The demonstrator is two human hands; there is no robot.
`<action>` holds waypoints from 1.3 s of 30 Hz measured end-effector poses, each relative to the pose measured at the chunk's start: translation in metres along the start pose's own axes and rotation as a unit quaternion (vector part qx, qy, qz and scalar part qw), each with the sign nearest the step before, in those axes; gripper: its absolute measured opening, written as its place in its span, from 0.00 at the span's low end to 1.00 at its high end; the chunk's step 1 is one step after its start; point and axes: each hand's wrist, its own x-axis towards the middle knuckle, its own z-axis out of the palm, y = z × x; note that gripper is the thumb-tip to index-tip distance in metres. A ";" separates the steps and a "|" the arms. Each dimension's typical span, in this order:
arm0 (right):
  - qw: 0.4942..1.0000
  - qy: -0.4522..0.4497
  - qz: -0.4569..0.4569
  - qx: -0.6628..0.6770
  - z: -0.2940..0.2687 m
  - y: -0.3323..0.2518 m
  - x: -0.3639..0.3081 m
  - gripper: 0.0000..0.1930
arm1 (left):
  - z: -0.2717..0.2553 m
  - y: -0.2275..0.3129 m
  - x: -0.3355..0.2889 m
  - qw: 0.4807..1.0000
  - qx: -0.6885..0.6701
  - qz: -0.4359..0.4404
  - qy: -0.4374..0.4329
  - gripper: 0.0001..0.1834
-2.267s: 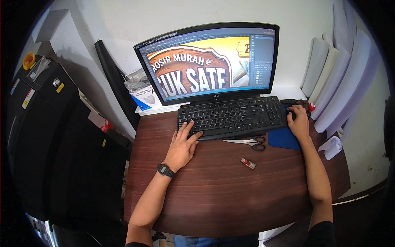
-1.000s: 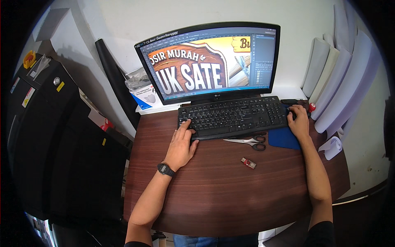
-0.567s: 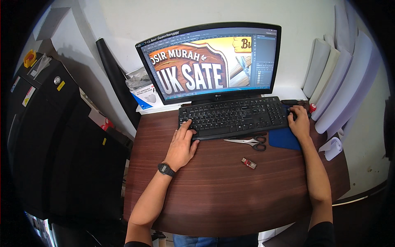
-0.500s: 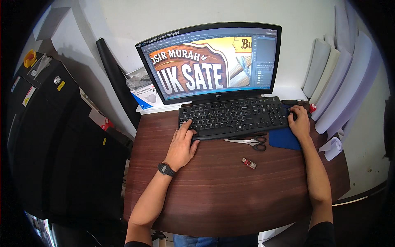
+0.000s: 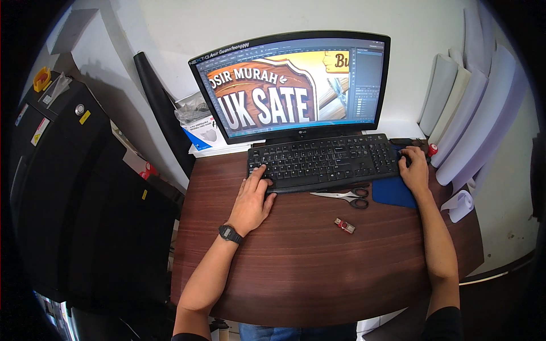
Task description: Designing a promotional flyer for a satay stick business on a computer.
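Observation:
My left hand (image 5: pixel 250 203) rests with spread fingers on the lower left corner of a black keyboard (image 5: pixel 318 162), its thumb reaching past the front edge. A black watch circles that wrist. My right hand (image 5: pixel 415 169) curls over a dark computer mouse (image 5: pixel 406 161), which it mostly hides, on a blue mouse pad (image 5: pixel 392 192). Behind the keyboard stands a monitor (image 5: pixel 284 85) showing a brown and yellow graphic with big white lettering in an editing program.
Scissors (image 5: pixel 347 196) with dark handles lie before the keyboard, a red USB stick (image 5: pixel 344 225) nearer me on the brown desk (image 5: pixel 318 273). A mask box (image 5: pixel 203 133) stands left of the monitor. Large paper rolls (image 5: pixel 478 113) lean at right; a black machine (image 5: pixel 85 199) stands at left.

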 end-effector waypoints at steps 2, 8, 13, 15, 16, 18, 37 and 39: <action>1.000 -0.002 0.004 0.000 0.000 -0.001 0.000 0.12 | 0.000 0.000 0.000 1.000 0.000 0.000 -0.002 0.18; 1.000 0.003 -0.005 -0.004 0.000 0.000 0.000 0.12 | -0.001 0.001 0.000 1.000 -0.001 -0.013 -0.013 0.18; 1.000 0.002 -0.005 -0.002 0.001 -0.001 0.000 0.12 | -0.001 0.001 -0.001 1.000 0.004 -0.013 -0.011 0.18; 1.000 0.003 -0.008 -0.002 0.001 0.002 -0.001 0.12 | 0.000 0.001 0.000 1.000 0.002 -0.013 -0.011 0.18; 1.000 0.002 -0.010 -0.002 0.001 0.004 -0.001 0.12 | 0.000 0.001 0.000 1.000 0.001 -0.011 -0.009 0.18; 1.000 0.002 -0.009 0.001 0.001 0.002 -0.001 0.12 | 0.000 0.001 -0.001 1.000 0.002 -0.009 -0.007 0.18; 1.000 -0.003 0.003 0.001 0.001 0.001 0.000 0.13 | 0.000 0.002 0.001 1.000 0.027 0.009 0.004 0.17; 1.000 -0.004 0.002 -0.001 0.000 0.000 0.000 0.13 | -0.001 0.001 0.000 1.000 0.028 0.010 0.004 0.17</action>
